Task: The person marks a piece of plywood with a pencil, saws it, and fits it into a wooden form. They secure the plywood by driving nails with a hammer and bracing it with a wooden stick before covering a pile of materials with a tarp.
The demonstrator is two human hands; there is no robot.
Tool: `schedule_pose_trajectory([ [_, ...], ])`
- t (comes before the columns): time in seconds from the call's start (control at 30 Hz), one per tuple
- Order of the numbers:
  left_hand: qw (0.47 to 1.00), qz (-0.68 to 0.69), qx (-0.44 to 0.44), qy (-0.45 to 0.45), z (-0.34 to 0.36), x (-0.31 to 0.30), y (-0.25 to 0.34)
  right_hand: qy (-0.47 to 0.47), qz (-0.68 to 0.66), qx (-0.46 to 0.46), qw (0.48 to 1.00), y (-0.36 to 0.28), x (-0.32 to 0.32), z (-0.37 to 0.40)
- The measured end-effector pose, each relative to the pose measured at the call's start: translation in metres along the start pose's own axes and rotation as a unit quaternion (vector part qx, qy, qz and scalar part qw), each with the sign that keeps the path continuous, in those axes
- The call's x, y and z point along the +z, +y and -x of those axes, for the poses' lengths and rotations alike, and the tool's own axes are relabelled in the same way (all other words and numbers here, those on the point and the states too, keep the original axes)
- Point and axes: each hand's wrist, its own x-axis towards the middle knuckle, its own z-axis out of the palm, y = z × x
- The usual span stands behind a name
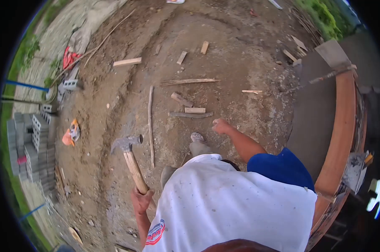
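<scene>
My left hand (pixel 142 200) is wrapped round the wooden handle of a claw hammer (pixel 133 166), low on the left. The hammer's metal head points up and away from me. Bent fingers close my right hand (pixel 221 126), held out in front over the dirt; whatever it holds, if anything, is too small to make out. Near it on the ground, in the view, are a short wood block (pixel 195 110), a grey stick (pixel 185 114) and a thicker piece of wood (pixel 182 100).
A long stick (pixel 151 126) and a split pole (pixel 190 82) lie on the dirt. Hollow blocks (pixel 39 132) are stacked at left, beside an orange bag (pixel 67 137). At right, a reddish board (pixel 343 109) edges a smooth grey slab (pixel 311 113).
</scene>
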Motion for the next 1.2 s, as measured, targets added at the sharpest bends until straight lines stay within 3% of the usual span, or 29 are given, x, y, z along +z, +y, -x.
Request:
schedule_pose_trajectory([
  [0.03, 0.997, -0.056, 0.012, 0.049, -0.005, 0.019, -0.006, 0.02, -0.008, 0.04, 0.999, 0.007, -0.013, 0.01],
  [0.07, 0.994, -0.081, -0.004, 0.074, 0.003, 0.043, 0.025, 0.05, -0.017, 0.062, 0.997, 0.018, -0.022, 0.019],
  [0.1, 0.996, -0.04, 0.047, 0.058, -0.012, 0.051, -0.008, 0.06, 0.002, 0.067, 0.996, 0.016, -0.04, 0.043],
  [0.13, 0.997, -0.041, 0.053, 0.028, -0.019, 0.055, -0.014, 0.074, -0.068, 0.108, 0.989, 0.03, -0.041, 0.056],
  [0.3, 0.98, -0.13, 0.078, -0.13, -0.045, 0.088, 0.001, 0.158, -0.136, 0.161, 0.965, 0.089, -0.01, 0.158],
  [0.37, 0.961, -0.164, 0.113, -0.19, -0.056, 0.103, 0.015, 0.224, -0.048, 0.13, 0.965, 0.136, 0.048, 0.191],
  [0.4, 0.951, -0.177, 0.13, -0.215, -0.06, 0.107, 0.021, 0.201, -0.038, 0.137, 0.969, 0.151, 0.076, 0.219],
  [0.57, 0.914, -0.156, 0.206, -0.314, -0.072, 0.168, 0.105, 0.036, -0.016, 0.281, 0.959, 0.184, 0.19, 0.363],
  [0.67, 0.861, -0.122, 0.347, -0.351, -0.012, 0.223, 0.208, 0.11, -0.187, 0.396, 0.892, 0.163, 0.217, 0.441],
  [0.77, 0.75, -0.061, 0.533, -0.386, 0.042, 0.281, 0.298, 0.147, -0.239, 0.438, 0.854, 0.173, 0.255, 0.452],
  [0.8, 0.761, -0.082, 0.511, -0.391, 0.071, 0.295, 0.332, 0.147, -0.24, 0.439, 0.853, 0.18, 0.263, 0.446],
  [0.83, 0.747, -0.124, 0.55, -0.353, 0.103, 0.311, 0.369, 0.143, -0.239, 0.441, 0.853, 0.189, 0.271, 0.446],
  [0.87, 0.644, -0.096, 0.714, -0.256, 0.13, 0.335, 0.403, 0.164, -0.253, 0.435, 0.849, 0.198, 0.272, 0.442],
  [0.93, 0.598, -0.117, 0.763, -0.215, 0.205, 0.373, 0.465, 0.199, -0.278, 0.423, 0.839, 0.214, 0.273, 0.431],
  [0.97, 0.533, -0.062, 0.811, -0.234, 0.229, 0.409, 0.493, 0.229, -0.251, 0.4, 0.851, 0.225, 0.291, 0.419],
  [1.0, 0.461, -0.08, 0.864, -0.187, 0.265, 0.439, 0.52, 0.262, -0.217, 0.376, 0.862, 0.261, 0.318, 0.397],
  [1.03, 0.42, -0.1, 0.877, -0.211, 0.305, 0.468, 0.542, 0.292, -0.182, 0.35, 0.871, 0.287, 0.331, 0.389],
  [1.13, 0.283, -0.145, 0.939, -0.127, 0.414, 0.567, 0.581, 0.327, -0.34, 0.395, 0.789, 0.261, 0.275, 0.449],
  [1.2, 0.224, -0.115, 0.966, -0.054, 0.468, 0.617, 0.579, 0.371, -0.176, 0.416, 0.811, 0.277, 0.32, 0.448],
])
